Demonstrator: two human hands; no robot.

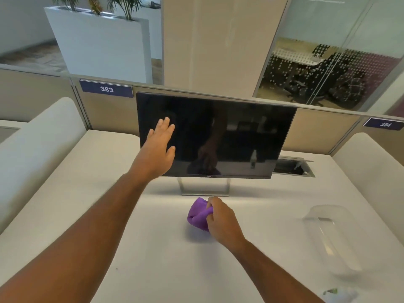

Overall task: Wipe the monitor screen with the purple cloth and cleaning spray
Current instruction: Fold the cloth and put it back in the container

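Observation:
A black monitor stands switched off on a silver stand at the back of the white desk. My left hand is raised in front of the screen's left edge, fingers together and holding nothing. Whether it touches the screen I cannot tell. Below the stand, my right hand is shut on a bunched purple cloth that rests on the desk. At the bottom right edge a blurred object with a green top may be the spray bottle; a small bottle also shows as a reflection in the screen.
A clear plastic container lies on the desk to the right. An open cable hatch sits behind the monitor's right side. Beige partitions with signs 383 and 384 bound the desk, with white side dividers left and right.

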